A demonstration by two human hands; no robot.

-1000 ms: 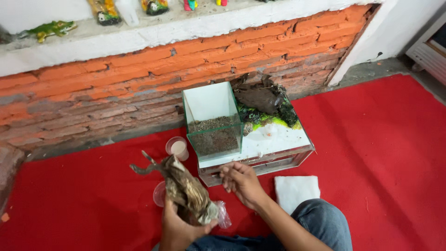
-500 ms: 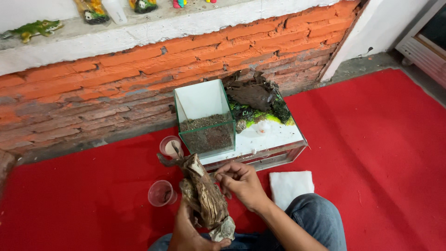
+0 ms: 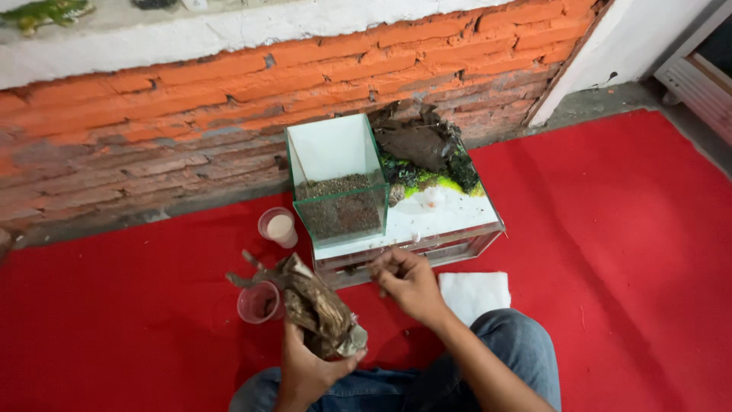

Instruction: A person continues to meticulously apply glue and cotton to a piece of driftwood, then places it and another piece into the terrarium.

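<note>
Rough driftwood point(image 3: 316, 309), clear glass tank point(image 3: 339, 187), red cloth mat point(image 3: 610, 267)

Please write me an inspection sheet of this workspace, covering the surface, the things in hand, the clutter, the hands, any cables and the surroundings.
Surface: red mat on the floor.
Things in hand: piece of driftwood; small glass tank with dark gravel, standing on a low glass box that also bears wood and green moss.
Clutter: cup of pale powder; clear cup beside the driftwood; white cloth.
Hands: left hand has its grip on the driftwood; right hand at the box's front edge, what it holds unclear.
Cables: nothing seen.
Surroundings: brick wall with a white ledge.
</note>
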